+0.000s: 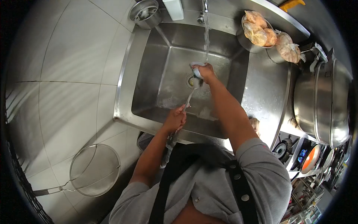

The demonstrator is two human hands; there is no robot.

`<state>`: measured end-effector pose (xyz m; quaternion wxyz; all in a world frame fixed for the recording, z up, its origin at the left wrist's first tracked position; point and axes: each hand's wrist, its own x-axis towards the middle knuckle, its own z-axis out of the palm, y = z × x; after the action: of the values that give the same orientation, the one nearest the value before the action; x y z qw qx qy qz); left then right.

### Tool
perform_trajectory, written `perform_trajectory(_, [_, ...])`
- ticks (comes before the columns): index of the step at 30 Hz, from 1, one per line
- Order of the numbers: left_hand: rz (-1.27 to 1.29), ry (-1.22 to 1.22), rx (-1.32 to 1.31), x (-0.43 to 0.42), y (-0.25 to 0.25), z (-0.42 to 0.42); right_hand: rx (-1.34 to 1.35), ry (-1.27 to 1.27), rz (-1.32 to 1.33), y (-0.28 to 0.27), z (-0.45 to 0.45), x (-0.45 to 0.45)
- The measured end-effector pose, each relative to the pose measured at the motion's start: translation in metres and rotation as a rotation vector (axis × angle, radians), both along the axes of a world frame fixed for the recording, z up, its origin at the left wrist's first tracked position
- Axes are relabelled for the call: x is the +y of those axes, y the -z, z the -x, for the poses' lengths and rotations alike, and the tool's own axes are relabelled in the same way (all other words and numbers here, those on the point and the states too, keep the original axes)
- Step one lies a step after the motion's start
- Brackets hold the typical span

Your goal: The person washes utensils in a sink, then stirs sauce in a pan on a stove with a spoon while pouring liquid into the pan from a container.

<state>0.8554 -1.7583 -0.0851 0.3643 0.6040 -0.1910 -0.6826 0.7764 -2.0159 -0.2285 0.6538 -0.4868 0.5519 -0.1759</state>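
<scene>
Shiny gray metal forms the deep sink. Over it, the left hand grips a long, thin silver tool; the right hand holds a pale, soft-looking pad by its far end. Gripping tightly should help scrubbing.

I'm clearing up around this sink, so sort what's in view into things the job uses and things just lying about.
In use:
long, thin metal utensil, left hand
whitish, soft-looking item, right hand
rectangular grey-metal sink
silver metal tap, running

Apparently just lying about:
round metal-mesh strainer
small round metal pot
clear plastic bags with orange contents
large round metal pot
</scene>
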Motion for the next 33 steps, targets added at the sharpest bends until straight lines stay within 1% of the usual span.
perform_trajectory(1, [0.055, 0.012, 0.013, 0.004, 0.003, 0.000, -0.011, -0.079, 0.076, 0.049, -0.003, -0.020])
perform_trajectory(3, [0.092, 0.128, -0.416, 0.011, 0.030, -0.003, 0.101, 0.122, -0.076, -0.024, -0.005, -0.010])
perform_trajectory(4, [0.105, 0.185, -0.631, 0.012, 0.032, -0.003, -0.040, 0.244, -0.181, -0.023, -0.007, -0.010])
perform_trajectory(6, [0.034, 0.231, -0.988, 0.007, 0.027, -0.002, -0.330, 0.488, -0.389, -0.020, -0.014, -0.018])
perform_trajectory(7, [-0.002, 0.254, -1.166, 0.001, 0.023, -0.003, -0.385, 0.526, -0.457, -0.014, -0.018, -0.025])
perform_trajectory(8, [-0.006, 0.219, -1.118, -0.001, 0.023, -0.006, -0.376, 0.557, -0.400, -0.007, -0.017, -0.026])
perform_trajectory(10, [-0.017, 0.147, -1.017, -0.004, 0.025, -0.012, -0.354, 0.615, -0.285, -0.014, -0.012, -0.019])
perform_trajectory(11, [-0.045, 0.087, -0.971, -0.005, 0.033, -0.013, -0.297, 0.611, -0.068, 0.013, -0.013, -0.011])
perform_trajectory(13, [-0.098, -0.028, -0.877, -0.006, 0.051, -0.018, -0.001, 0.261, 0.411, 0.019, -0.011, 0.026])
perform_trajectory(15, [-0.202, -0.126, -0.274, -0.008, 0.047, -0.023, -0.013, -0.021, 0.672, 0.001, -0.012, 0.072])
perform_trajectory(16, [-0.250, -0.169, 0.029, -0.010, 0.043, -0.024, 0.064, -0.102, 0.675, -0.009, -0.010, 0.071])
perform_trajectory(18, [-0.233, -0.144, 0.081, -0.006, 0.028, -0.017, 0.217, -0.265, 0.668, -0.029, -0.007, 0.072])
perform_trajectory(21, [-0.262, -0.169, 0.213, -0.001, 0.023, -0.018, 0.324, -0.332, 0.634, -0.050, -0.009, 0.043])
perform_trajectory(22, [-0.277, -0.188, 0.266, -0.001, 0.022, -0.020, 0.330, -0.428, 0.706, -0.056, -0.009, 0.047])
perform_trajectory(24, [-0.255, -0.141, 0.264, -0.001, 0.016, -0.025, 0.342, -0.629, 0.860, -0.068, -0.013, 0.054])
perform_trajectory(25, [-0.245, -0.120, 0.264, 0.001, 0.013, -0.025, 0.428, -0.553, 0.804, -0.082, -0.013, 0.047])
perform_trajectory(27, [-0.265, -0.135, 0.228, 0.006, 0.012, -0.023, 0.472, -0.476, 0.780, -0.073, -0.019, 0.034])
perform_trajectory(28, [-0.261, -0.145, 0.203, 0.006, 0.013, -0.026, 0.487, -0.432, 0.782, -0.080, -0.027, 0.024])
perform_trajectory(29, [-0.256, -0.184, 0.282, 0.011, 0.022, -0.031, 0.481, -0.319, 0.734, -0.087, -0.036, 0.021])
perform_trajectory(31, [-0.243, -0.254, 0.442, 0.024, 0.047, -0.043, 0.170, -0.092, 0.604, -0.074, -0.069, 0.002])
perform_trajectory(32, [-0.258, -0.250, 0.350, 0.024, 0.038, -0.043, 0.016, 0.016, 0.525, -0.061, -0.089, -0.007])
perform_trajectory(33, [-0.270, -0.243, 0.256, 0.020, 0.024, -0.040, -0.017, 0.075, 0.558, -0.052, -0.119, -0.024])
